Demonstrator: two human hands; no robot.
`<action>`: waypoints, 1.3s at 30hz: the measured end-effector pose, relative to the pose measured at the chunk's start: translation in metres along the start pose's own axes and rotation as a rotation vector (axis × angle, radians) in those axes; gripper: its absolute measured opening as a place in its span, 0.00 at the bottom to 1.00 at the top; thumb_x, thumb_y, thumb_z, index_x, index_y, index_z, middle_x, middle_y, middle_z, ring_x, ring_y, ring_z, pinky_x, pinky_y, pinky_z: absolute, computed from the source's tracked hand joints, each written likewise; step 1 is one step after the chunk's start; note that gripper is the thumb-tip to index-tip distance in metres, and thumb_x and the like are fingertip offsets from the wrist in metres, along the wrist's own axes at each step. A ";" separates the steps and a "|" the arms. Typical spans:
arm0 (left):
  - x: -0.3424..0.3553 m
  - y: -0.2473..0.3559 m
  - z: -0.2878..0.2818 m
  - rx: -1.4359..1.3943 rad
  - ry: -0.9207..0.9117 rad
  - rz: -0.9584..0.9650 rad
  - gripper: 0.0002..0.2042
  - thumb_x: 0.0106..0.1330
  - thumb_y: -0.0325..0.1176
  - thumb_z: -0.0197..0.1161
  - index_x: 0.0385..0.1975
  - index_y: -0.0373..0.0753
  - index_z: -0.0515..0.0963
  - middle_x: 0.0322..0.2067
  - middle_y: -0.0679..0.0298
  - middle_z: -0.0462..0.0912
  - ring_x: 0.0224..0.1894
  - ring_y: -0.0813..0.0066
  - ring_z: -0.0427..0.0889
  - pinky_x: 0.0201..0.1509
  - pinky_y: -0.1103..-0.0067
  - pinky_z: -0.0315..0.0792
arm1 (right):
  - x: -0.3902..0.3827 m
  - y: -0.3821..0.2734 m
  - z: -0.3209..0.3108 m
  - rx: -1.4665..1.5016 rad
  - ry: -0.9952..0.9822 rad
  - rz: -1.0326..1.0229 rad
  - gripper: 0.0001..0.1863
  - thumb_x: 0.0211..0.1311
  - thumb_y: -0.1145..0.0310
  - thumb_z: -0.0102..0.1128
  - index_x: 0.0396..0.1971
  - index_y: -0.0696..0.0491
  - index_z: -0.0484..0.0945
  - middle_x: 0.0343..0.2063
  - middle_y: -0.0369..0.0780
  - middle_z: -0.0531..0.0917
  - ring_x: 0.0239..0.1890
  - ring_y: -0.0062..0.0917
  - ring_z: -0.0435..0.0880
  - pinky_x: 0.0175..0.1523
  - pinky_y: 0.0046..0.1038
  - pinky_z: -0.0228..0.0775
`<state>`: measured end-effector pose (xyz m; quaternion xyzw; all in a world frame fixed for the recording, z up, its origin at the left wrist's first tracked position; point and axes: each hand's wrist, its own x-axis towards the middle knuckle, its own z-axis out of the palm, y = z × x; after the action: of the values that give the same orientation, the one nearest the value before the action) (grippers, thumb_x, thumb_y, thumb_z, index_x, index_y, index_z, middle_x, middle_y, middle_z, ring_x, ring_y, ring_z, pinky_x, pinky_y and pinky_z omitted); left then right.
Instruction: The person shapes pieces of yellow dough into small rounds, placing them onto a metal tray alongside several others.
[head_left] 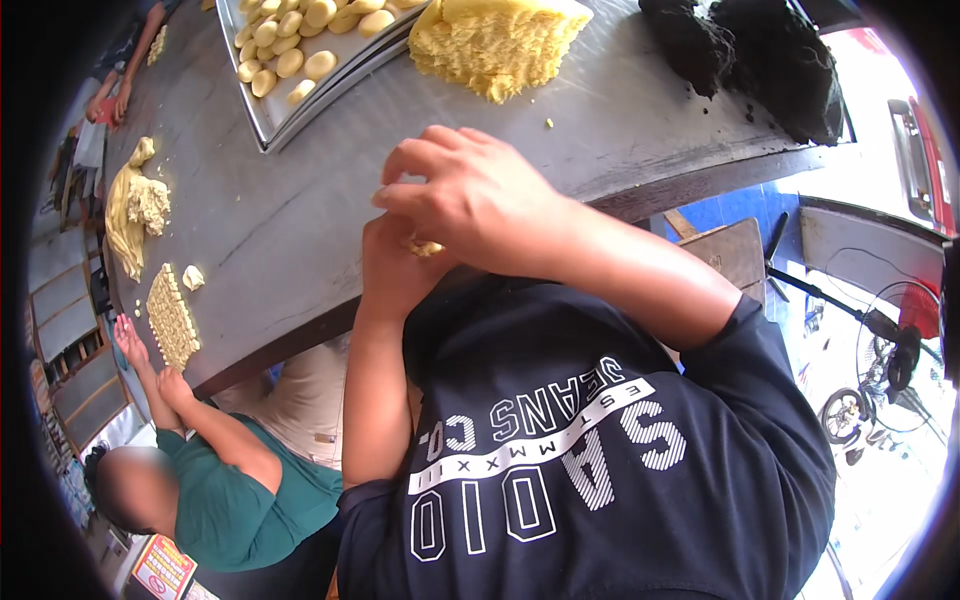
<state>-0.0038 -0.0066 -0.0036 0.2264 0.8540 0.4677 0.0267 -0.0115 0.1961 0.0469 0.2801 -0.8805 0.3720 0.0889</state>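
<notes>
Hands pressed around a dough piece
The right hand (470, 195) cups over the left hand (395, 265), pinching a small yellow dough piece (427, 247) between them.

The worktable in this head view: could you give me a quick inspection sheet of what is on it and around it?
Surface: grey worktable, dusted with yellow crumbs.
Job's things: small piece of yellow dough pressed between the hands; big yellow dough block; metal tray of shaped dough pieces.
Clutter: dark lumps at the far corner; cut dough grid and loose dough heap on the left.
Hands: right hand cupped over left hand, both on the piece.
Cables: thin cord by the fan.
Surroundings: a co-worker in a green shirt at the grid.
</notes>
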 end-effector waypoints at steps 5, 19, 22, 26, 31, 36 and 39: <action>-0.001 0.013 -0.002 -0.737 -0.013 -0.250 0.22 0.75 0.43 0.83 0.55 0.37 0.81 0.38 0.71 0.83 0.37 0.83 0.78 0.42 0.81 0.75 | -0.003 0.057 -0.031 -0.495 0.020 0.227 0.08 0.67 0.69 0.69 0.42 0.48 0.93 0.42 0.42 0.89 0.45 0.40 0.94 0.47 0.41 0.90; -0.001 -0.010 -0.009 -0.807 -0.076 -0.211 0.19 0.91 0.49 0.57 0.56 0.37 0.80 0.43 0.64 0.80 0.35 0.81 0.72 0.42 0.81 0.69 | -0.064 0.091 -0.057 -0.406 0.133 0.217 0.07 0.71 0.68 0.77 0.46 0.49 0.93 0.44 0.39 0.92 0.49 0.38 0.90 0.55 0.40 0.85; 0.002 -0.006 -0.002 -0.750 -0.020 -0.191 0.15 0.92 0.47 0.58 0.52 0.40 0.79 0.42 0.63 0.81 0.34 0.81 0.72 0.41 0.81 0.68 | -0.035 0.088 -0.046 -0.477 0.143 0.127 0.09 0.68 0.72 0.70 0.45 0.48 0.94 0.46 0.37 0.90 0.50 0.36 0.89 0.56 0.39 0.85; 0.000 -0.009 0.000 -0.712 -0.029 -0.119 0.10 0.91 0.41 0.60 0.52 0.41 0.78 0.41 0.64 0.80 0.33 0.82 0.73 0.39 0.82 0.68 | -0.022 0.089 -0.038 -0.552 0.051 0.136 0.12 0.65 0.74 0.65 0.43 0.48 0.93 0.47 0.35 0.89 0.54 0.35 0.88 0.58 0.40 0.84; -0.002 0.002 0.004 -0.822 0.028 -0.172 0.16 0.79 0.32 0.78 0.57 0.40 0.77 0.36 0.71 0.77 0.36 0.87 0.75 0.44 0.84 0.74 | -0.044 0.085 -0.057 -0.390 0.086 0.253 0.06 0.71 0.71 0.71 0.43 0.48 0.93 0.43 0.38 0.89 0.52 0.40 0.90 0.57 0.41 0.84; 0.003 0.003 0.013 -0.245 0.089 -0.098 0.23 0.47 0.30 0.97 0.31 0.37 0.82 0.27 0.65 0.86 0.26 0.76 0.83 0.33 0.73 0.80 | -0.055 0.083 -0.053 -0.300 0.200 0.222 0.03 0.70 0.70 0.73 0.40 0.51 0.89 0.40 0.40 0.90 0.48 0.40 0.90 0.54 0.42 0.85; 0.009 0.014 0.009 -0.004 0.075 0.099 0.25 0.41 0.31 0.98 0.30 0.37 0.82 0.29 0.62 0.87 0.28 0.68 0.84 0.35 0.72 0.80 | -0.051 0.054 -0.052 0.146 0.103 0.348 0.05 0.72 0.71 0.72 0.41 0.55 0.86 0.36 0.46 0.90 0.42 0.46 0.92 0.49 0.43 0.85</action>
<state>-0.0042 0.0110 0.0042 0.2506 0.8411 0.4785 -0.0282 -0.0020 0.2849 0.0319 0.1098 -0.8806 0.4585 0.0478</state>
